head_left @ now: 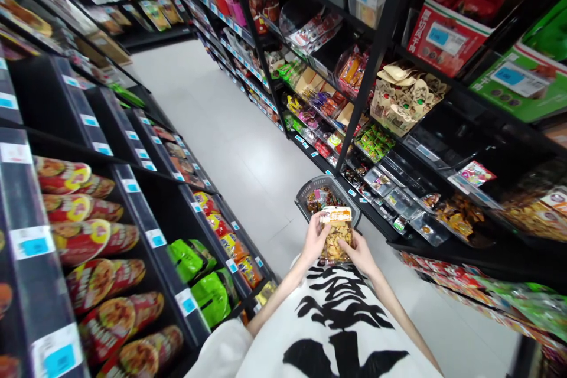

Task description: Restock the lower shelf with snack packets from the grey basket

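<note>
A clear snack bag [338,238] with an orange and white header and golden-brown pieces inside is held upright in front of my body. My left hand [315,236] grips its left side, the thumb lying across the front. On the right edge, lower down, my right hand [357,253] is closed with its thumb pressed on the front. Just beyond the bag, a grey shopping basket [305,189] stands on the floor with several small wrapped items in it. The bag hides part of the basket's near side.
Shelves of red cup noodles [95,238] and green packs [212,295] line my left. On the right, a black rack [365,65] holds bins of small packaged snacks, with a red box [447,32] higher up. A pale tiled aisle floor [199,112] runs between them.
</note>
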The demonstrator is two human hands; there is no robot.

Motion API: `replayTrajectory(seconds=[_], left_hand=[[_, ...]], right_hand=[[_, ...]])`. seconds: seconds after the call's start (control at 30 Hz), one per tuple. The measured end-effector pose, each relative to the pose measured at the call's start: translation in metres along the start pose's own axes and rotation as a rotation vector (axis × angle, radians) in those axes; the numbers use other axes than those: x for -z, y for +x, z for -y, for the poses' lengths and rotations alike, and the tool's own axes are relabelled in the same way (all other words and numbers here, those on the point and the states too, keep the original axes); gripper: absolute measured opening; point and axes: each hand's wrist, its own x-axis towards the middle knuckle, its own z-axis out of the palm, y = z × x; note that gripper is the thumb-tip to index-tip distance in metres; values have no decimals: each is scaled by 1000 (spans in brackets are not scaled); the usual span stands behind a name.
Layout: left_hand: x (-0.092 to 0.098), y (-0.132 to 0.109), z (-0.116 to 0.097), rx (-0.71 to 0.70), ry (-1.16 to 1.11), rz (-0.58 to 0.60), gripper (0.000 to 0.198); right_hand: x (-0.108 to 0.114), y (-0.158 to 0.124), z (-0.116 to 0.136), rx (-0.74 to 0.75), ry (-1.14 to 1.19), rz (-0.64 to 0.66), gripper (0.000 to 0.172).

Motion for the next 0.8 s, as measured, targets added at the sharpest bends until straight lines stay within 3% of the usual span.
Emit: replayTrajectory(seconds=[0.13,0.23,0.3,0.43,0.57,0.67,0.8], left_hand=[[-6,-5,2,8,267,95,82],[-12,-6,0,38,240,179,101],[-14,-5,-3,112,113,174,96],[-9,-3,-15,398,-329,158,67],[-1,-7,-20,531,-676,226,60],[0,-13,-13,529,-669,175,62],[0,-16,-1,395,-412,132,70]], right_hand=[[-4,-4,6,86,-371,-176,39],[-9,-6,19,160,-577,-179,40],[-13,-9,33,234,-642,-104,44],[-19,-14,57,329,-670,48,45],[-20,-17,63,324,-672,-15,61],[-22,-17,57,265,-658,-52,71],[-25,-17,47,179,-600,-21,88]])
